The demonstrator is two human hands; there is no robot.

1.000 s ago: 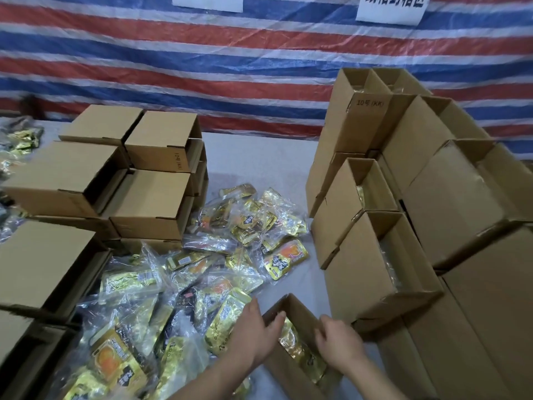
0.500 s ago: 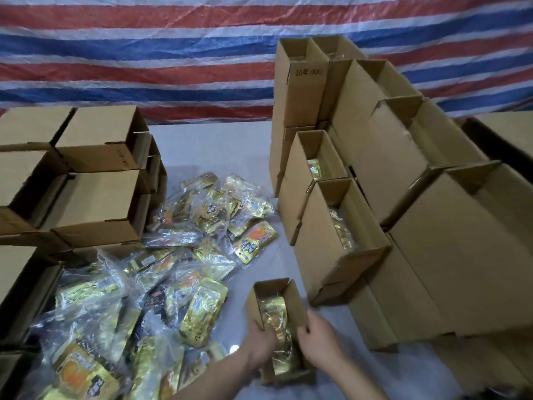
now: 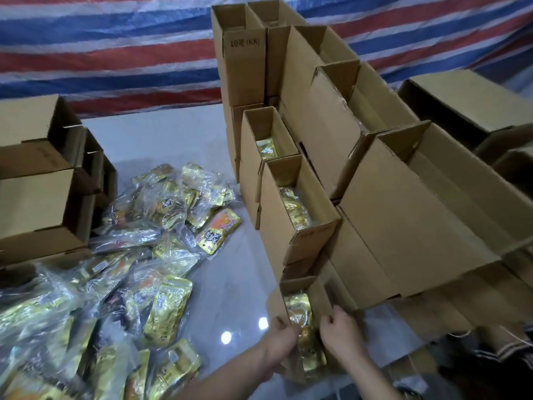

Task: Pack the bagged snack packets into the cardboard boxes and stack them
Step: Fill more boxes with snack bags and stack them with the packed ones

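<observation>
Nearest, both hands grip one small open box point(image 3: 317, 293) at the table's front edge. Left hand point(image 3: 281, 339) curls round the box's left wall, fingers wrapped on the cardboard. Right hand point(image 3: 341, 334) curls round the right wall, thumb up near the rim. Box is tilted, its open top facing the camera; a gold bagged packet point(image 3: 301, 316) lies inside, reaching down between the two hands.

Left of the hands, a loose heap of packets point(image 3: 121, 284) in clear bags spreads across the white table point(image 3: 230, 284). Most are gold foil; one with an orange print point(image 3: 219, 230) lies at the heap's right edge, clear of the rest. Two light glints show on the table just left of the left hand.

Just beyond the held box, touching or nearly touching it, stands a packed box point(image 3: 297, 223) with gold packets visible through its open top. Behind that, a second packed box point(image 3: 268, 145), also open, a packet showing low inside. These front a larger stack point(image 3: 403, 212) of open boxes rising to the right, stepped upward toward the back. Contents of the rear ones cannot be made out.

Far left, a separate stack of closed boxes point(image 3: 43, 197) sits beside the heap. Tallest at the back, a box marked "10号 (KK)" point(image 3: 243, 53). Behind everything hangs a red, white and blue striped tarp point(image 3: 115, 53).
</observation>
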